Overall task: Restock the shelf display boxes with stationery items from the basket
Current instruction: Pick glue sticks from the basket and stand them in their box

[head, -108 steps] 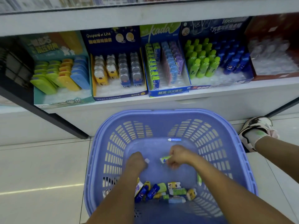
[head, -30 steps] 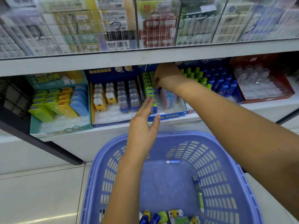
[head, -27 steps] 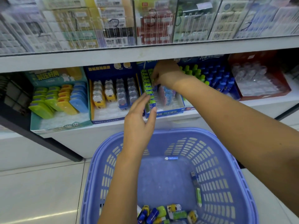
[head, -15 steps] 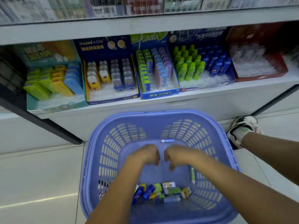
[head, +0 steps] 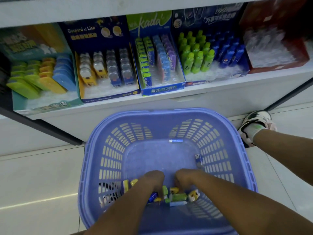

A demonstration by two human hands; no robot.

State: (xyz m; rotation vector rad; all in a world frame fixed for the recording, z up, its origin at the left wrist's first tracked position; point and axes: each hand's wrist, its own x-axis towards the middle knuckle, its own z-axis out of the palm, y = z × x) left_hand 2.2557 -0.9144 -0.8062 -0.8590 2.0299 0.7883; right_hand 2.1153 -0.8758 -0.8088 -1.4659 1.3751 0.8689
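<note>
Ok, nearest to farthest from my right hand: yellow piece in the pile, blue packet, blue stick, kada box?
1. Yellow piece, at the right hand.
2. Blue packet, by the basket's right wall.
3. Blue stick, basket floor's far end.
4. Kada box, on the shelf.

Head view, downward, near basket (head: 169, 113)

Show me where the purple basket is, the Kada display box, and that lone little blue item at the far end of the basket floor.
purple basket (head: 162, 114), head view, far rim.
Kada display box (head: 163, 90), head view, blue front panel.
lone blue item (head: 176, 141), head view, middle of its body.
</note>
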